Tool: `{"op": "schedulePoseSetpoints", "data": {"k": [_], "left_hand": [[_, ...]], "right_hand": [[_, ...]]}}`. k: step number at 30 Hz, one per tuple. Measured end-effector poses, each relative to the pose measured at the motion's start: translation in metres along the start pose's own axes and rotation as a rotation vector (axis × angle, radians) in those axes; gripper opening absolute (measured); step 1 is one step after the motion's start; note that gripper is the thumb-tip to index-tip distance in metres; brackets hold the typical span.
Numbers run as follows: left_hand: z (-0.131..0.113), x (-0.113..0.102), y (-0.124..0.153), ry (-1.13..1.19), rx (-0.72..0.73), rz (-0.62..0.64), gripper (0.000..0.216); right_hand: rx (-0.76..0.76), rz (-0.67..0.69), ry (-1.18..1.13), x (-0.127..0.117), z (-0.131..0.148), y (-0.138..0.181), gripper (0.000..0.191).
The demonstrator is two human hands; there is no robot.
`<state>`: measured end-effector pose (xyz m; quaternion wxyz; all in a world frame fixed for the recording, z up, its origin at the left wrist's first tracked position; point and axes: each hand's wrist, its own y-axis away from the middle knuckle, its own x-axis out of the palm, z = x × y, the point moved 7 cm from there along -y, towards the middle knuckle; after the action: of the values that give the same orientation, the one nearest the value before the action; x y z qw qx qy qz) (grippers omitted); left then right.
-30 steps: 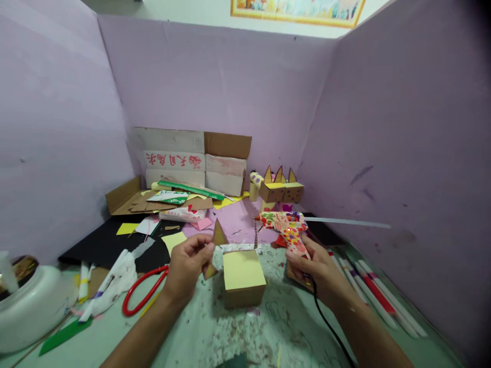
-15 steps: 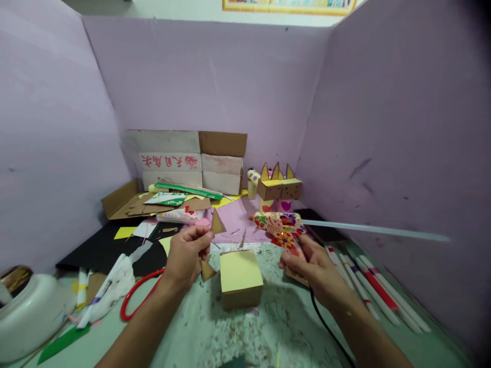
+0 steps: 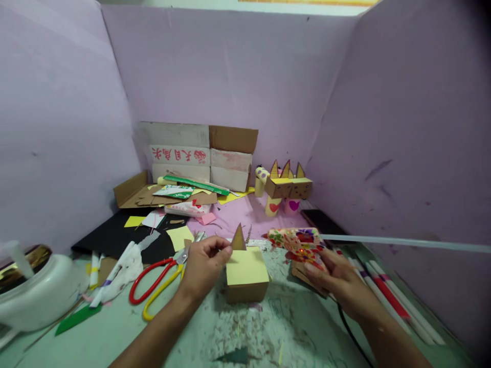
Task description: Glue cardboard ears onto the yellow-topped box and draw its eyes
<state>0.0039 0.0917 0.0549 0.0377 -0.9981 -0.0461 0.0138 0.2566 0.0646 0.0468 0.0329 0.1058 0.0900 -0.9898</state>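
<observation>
My left hand (image 3: pixel 209 263) pinches a small cardboard triangle (image 3: pixel 238 238), point upward, at the rear left edge of a small box (image 3: pixel 247 266). The box has a pale yellow top and brown cardboard sides; whether the triangle touches it I cannot tell. In my right hand (image 3: pixel 335 276) is a flower-patterned glue gun (image 3: pixel 293 243), its nozzle facing left and a small red light lit. A long translucent glue stick (image 3: pixel 399 242) juts from its rear. Scissors (image 3: pixel 169 273) with red and yellow handles lie left of my left hand.
Cardboard animal figures (image 3: pixel 289 188) with pointed ears stand at the back right. An unfolded carton (image 3: pixel 180 153) leans at the back, with paper scraps before it. Several markers (image 3: pixel 399 299) lie at right; a white pot (image 3: pixel 42 296) stands at left. A black cord (image 3: pixel 353 335) trails off the gun.
My left hand has brought the triangle right and down to the box's rear edge. The glue gun has shifted slightly right and down in view. The scissors are now more exposed.
</observation>
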Motion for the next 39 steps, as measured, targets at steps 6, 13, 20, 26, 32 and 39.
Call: {"op": "schedulePoseSetpoints", "data": {"k": [6, 13, 20, 26, 32, 39], "left_hand": [[0.007, 0.004, -0.001, -0.057, 0.005, 0.012, 0.014], [0.017, 0.009, 0.001, -0.016, -0.027, 0.04, 0.016], [0.026, 0.01, 0.002, 0.09, -0.068, -0.001, 0.016], [0.033, 0.01, 0.001, 0.12, -0.044, 0.008, 0.016], [0.034, 0.008, 0.002, 0.096, -0.019, -0.002, 0.013], [0.032, 0.007, 0.002, 0.054, 0.011, -0.013, 0.011]], "right_hand": [[-0.011, 0.106, 0.075, 0.008, 0.005, 0.002, 0.025], [-0.04, 0.113, 0.117, 0.005, 0.015, 0.004, 0.028], [-0.035, 0.163, 0.326, 0.003, 0.026, -0.006, 0.03], [-0.074, 0.283, 0.479, 0.011, 0.034, -0.009, 0.016], [-0.106, 0.345, 0.584, 0.021, 0.048, -0.012, 0.01], [-0.128, 0.381, 0.699, 0.026, 0.053, -0.015, 0.012]]}}
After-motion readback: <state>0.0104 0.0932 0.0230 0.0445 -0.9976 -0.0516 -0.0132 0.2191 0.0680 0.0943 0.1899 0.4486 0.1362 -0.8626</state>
